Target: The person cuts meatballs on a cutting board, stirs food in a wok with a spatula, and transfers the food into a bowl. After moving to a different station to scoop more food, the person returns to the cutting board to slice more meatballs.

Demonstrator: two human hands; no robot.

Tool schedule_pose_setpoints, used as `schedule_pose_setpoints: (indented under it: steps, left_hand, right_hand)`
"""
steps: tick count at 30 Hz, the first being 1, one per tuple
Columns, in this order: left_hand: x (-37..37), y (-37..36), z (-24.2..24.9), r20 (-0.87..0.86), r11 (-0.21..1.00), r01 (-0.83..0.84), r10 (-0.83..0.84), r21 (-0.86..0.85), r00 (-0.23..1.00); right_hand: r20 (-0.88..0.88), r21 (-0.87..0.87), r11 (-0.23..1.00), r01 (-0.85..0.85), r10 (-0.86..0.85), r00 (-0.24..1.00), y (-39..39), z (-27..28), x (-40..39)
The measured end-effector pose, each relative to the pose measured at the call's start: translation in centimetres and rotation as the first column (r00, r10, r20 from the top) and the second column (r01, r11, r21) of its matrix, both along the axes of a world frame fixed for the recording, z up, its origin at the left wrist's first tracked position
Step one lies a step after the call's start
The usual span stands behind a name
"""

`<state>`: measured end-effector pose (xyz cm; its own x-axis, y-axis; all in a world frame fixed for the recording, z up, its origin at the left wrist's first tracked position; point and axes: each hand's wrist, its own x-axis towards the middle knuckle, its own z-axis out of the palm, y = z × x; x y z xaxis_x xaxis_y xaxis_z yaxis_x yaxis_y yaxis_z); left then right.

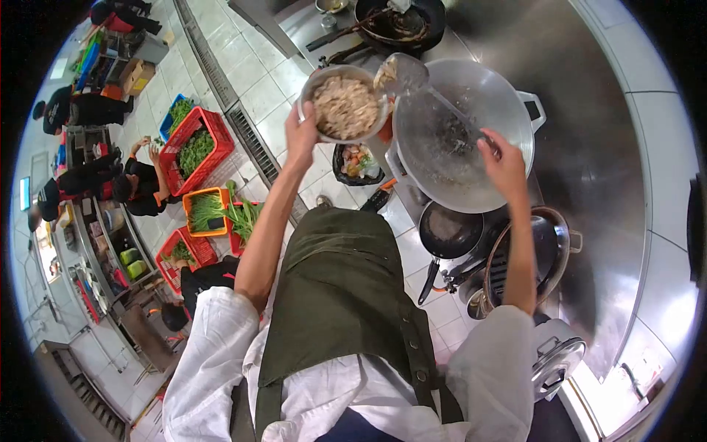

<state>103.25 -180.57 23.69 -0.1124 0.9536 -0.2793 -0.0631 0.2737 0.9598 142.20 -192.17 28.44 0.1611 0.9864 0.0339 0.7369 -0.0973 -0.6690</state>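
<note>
Two firm grips: right hand (507, 163) on diagonal ladle (453, 109), scoop (403, 75) toward the bowl (381, 116) in left hand (300, 138).

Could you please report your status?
Left hand holding round metal bowl of brownish food; right hand, long-handled metal ladle. Large silver metal wok: no obstruction visible.
</note>
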Motion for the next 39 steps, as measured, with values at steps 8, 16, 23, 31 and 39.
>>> schedule_pose_setpoints:
  steps: [8,16,23,31,39]
  left_hand:
    - [4.5,2.4,4.1,0.259,0.996,0.082,-0.074,-0.019,0.963]
    - [0.1,2.9,5.3,0.379,0.964,0.261,-0.258,0.043,0.889]
    - [-4.8,2.3,7.2,0.346,0.972,0.235,-0.228,0.023,0.91]
    - [-7.3,2.1,6.8,0.31,0.971,0.226,-0.238,0.073,0.92]
    - [-6.4,0.1,5.6,0.271,0.944,0.324,-0.33,0.069,0.904]
  right_hand:
    - [0.475,0.357,0.922,0.148,-0.316,0.821,-6.6,2.3,-11.8]
    - [0.416,0.364,0.904,0.225,-0.374,0.829,-8.8,5.3,-17.2]
    - [0.077,0.318,0.852,0.417,-0.462,0.884,-9.0,7.0,-23.5]
    - [0.176,0.323,0.815,0.481,-0.551,0.816,-10.8,4.6,-28.3]
    - [0.225,0.303,0.838,0.453,-0.525,0.821,-13.3,2.6,-29.4]
